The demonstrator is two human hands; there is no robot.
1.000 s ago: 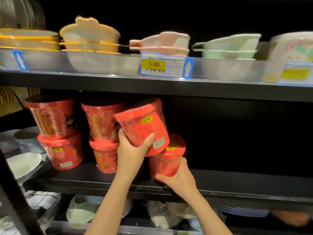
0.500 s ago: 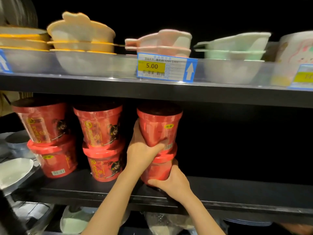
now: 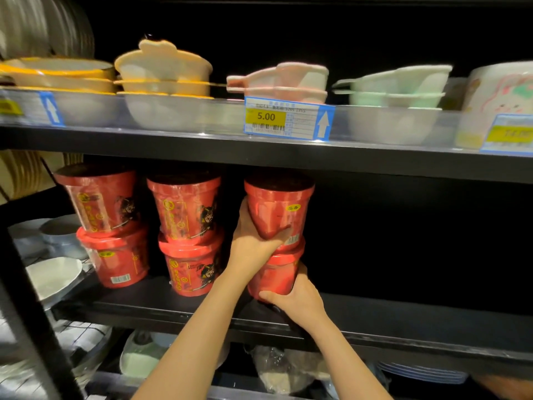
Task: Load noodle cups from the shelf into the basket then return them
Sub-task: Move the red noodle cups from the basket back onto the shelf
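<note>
Top cup (image 3: 278,207) now upright on lower cup (image 3: 274,277); left hand (image 3: 253,243) grips top, right hand (image 3: 294,295) lower.

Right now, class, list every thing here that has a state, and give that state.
Top right cup: upright, stacked, gripped by left hand.
Bottom right cup: on shelf, held by right hand.
Left stack: two cups, untouched.
Middle stack: two cups, untouched.

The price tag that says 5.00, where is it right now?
In the head view, the 5.00 price tag is clipped to the front rail of the upper shelf, centre, just below the pink bowls and above the rightmost noodle cup stack.
</note>
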